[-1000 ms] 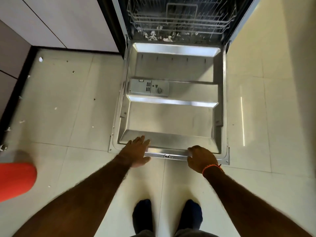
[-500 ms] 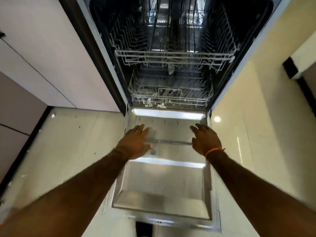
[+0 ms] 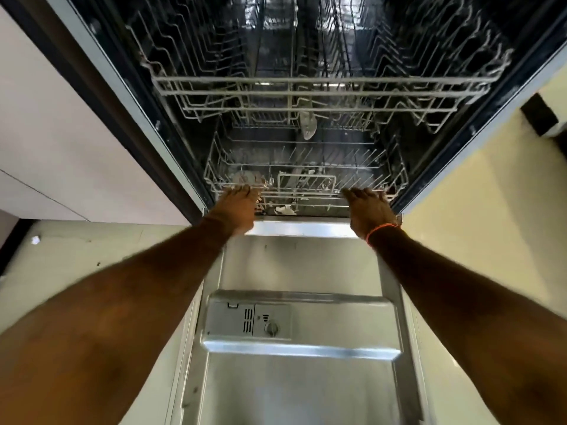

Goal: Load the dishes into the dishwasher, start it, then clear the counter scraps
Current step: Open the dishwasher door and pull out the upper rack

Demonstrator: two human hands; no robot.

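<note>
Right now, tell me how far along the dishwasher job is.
Done: the dishwasher door lies fully open. In hand: the left hand and right hand are on the front rim of the lower rack, seemingly about to pull it out. Left: no dishes show in either rack, so loading, starting and clearing scraps all remain.

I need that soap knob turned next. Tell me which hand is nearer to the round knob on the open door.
Left, narrowly. The left hand and right hand both rest on the lower rack's front edge, far beyond the knob, which sits left of centre.
</note>
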